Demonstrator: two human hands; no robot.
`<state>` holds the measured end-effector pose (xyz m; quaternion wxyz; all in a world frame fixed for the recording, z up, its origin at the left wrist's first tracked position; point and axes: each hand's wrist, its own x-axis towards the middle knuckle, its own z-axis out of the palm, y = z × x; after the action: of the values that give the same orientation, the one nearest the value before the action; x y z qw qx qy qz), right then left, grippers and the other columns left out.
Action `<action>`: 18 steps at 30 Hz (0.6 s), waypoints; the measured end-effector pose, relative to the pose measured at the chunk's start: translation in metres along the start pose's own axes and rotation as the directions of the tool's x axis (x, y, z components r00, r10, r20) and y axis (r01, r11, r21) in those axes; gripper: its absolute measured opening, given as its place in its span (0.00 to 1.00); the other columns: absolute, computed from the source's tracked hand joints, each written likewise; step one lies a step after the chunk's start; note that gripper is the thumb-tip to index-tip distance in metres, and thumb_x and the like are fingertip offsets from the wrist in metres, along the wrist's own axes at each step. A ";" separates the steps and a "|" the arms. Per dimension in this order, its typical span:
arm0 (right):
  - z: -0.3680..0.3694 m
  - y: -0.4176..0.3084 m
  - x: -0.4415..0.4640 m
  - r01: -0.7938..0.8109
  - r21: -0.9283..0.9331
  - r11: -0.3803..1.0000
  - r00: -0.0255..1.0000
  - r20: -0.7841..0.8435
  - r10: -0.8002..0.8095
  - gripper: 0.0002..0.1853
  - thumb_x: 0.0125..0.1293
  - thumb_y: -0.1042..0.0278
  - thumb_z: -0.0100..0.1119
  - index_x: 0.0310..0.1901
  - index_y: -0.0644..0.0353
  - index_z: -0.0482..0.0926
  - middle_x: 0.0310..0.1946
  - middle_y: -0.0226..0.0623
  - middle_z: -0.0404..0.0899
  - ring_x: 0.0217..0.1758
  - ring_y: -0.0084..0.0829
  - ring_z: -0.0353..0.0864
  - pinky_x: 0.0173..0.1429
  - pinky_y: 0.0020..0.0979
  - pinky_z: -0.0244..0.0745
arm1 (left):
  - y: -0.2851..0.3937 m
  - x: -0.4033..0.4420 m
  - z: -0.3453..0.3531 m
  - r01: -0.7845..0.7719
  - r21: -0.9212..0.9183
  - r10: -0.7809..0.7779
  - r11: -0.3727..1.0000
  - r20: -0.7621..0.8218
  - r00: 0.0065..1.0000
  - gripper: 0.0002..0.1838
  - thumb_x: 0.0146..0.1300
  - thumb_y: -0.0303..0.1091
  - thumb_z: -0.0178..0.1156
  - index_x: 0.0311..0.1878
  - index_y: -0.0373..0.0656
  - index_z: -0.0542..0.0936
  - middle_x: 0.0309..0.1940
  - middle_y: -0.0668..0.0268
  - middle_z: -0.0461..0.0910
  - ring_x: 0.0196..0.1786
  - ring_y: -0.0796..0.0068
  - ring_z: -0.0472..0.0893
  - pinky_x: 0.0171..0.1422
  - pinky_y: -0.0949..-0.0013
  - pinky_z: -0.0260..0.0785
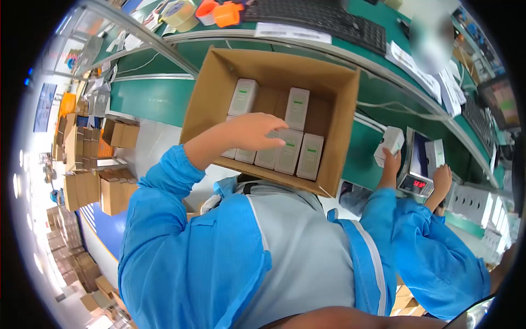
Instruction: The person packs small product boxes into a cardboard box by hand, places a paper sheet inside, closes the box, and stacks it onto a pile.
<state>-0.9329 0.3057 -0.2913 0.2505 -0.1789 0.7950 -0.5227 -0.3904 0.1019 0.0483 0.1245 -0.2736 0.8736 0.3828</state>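
Note:
A large cardboard carton [194,118] stands in front of me with its top open and several small white boxes [296,108] inside, each with a green mark. My left hand [257,131] is over the carton, fingers apart and holding nothing; it covers part of the boxes below. Whether it touches them I cannot tell. Out to the right, my right hand [391,160] grips a white box [389,143] beside the carton, above the green bench.
A co-worker's hand [441,178] holds another white box [435,152] at a scale [415,185] with red digits. A keyboard [323,22], an orange tape dispenser [227,14] and papers [293,33] lie on the shelf. Stacked cartons [82,148] stand at left.

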 end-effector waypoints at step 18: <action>0.064 -0.313 -0.314 0.672 0.169 0.721 0.613 0.421 -0.669 0.27 0.68 0.65 0.74 0.67 0.60 0.82 0.56 0.44 0.87 0.59 0.45 0.86 0.62 0.42 0.82 | -0.182 0.117 0.024 -0.148 -0.956 -0.386 0.252 -0.240 0.891 0.36 0.66 0.24 0.62 0.76 0.48 0.62 0.67 0.54 0.75 0.66 0.54 0.80 0.70 0.51 0.78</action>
<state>-0.6340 0.3078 0.0425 0.2146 -0.5799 0.5904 -0.5188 -0.3817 -0.0265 -0.1265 -0.2337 -0.4360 0.4375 0.7509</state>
